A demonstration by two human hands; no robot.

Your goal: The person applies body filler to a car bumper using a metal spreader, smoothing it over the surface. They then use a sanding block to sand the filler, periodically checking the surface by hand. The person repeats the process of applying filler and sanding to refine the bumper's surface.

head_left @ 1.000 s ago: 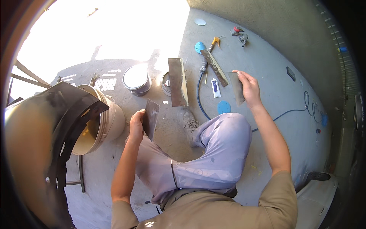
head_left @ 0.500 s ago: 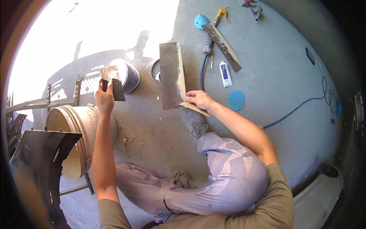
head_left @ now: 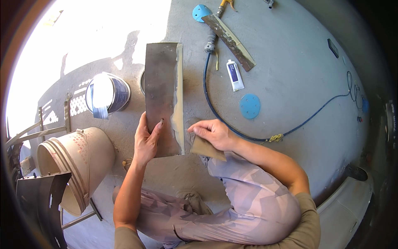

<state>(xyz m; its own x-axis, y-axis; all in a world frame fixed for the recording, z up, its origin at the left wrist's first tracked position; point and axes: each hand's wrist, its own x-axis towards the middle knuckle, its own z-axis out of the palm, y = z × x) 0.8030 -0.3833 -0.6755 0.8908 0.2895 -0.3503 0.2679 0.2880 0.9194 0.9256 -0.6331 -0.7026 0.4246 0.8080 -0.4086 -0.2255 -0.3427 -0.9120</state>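
Observation:
My left hand [head_left: 147, 139] is closed on the lower left edge of a long dark flat plate [head_left: 159, 83], thumb on top. Cream-coloured putty runs down the plate's right edge. My right hand [head_left: 213, 135] is closed on a tan square flat piece [head_left: 207, 149], perhaps a spreader, just right of the plate and apart from it. Beyond my left hand stands an open can [head_left: 120, 93] with a blue-grey strip [head_left: 100, 112] at its near rim. A second round container [head_left: 142, 82] is mostly hidden behind the plate.
A large pale bucket [head_left: 97, 151] lies tipped at left, beside a dark curved panel [head_left: 39, 203]. Further off lie a putty-edged strip [head_left: 230, 41], a white-and-blue tube [head_left: 235, 76], blue perforated discs [head_left: 250, 106] and a blue hose [head_left: 209, 99]. A pale panel [head_left: 346, 207] sits at right.
My left hand has left the dark spreader it held by the can and now grips the plate. My right hand has let go of the plate and keeps the tan piece. The view has shifted.

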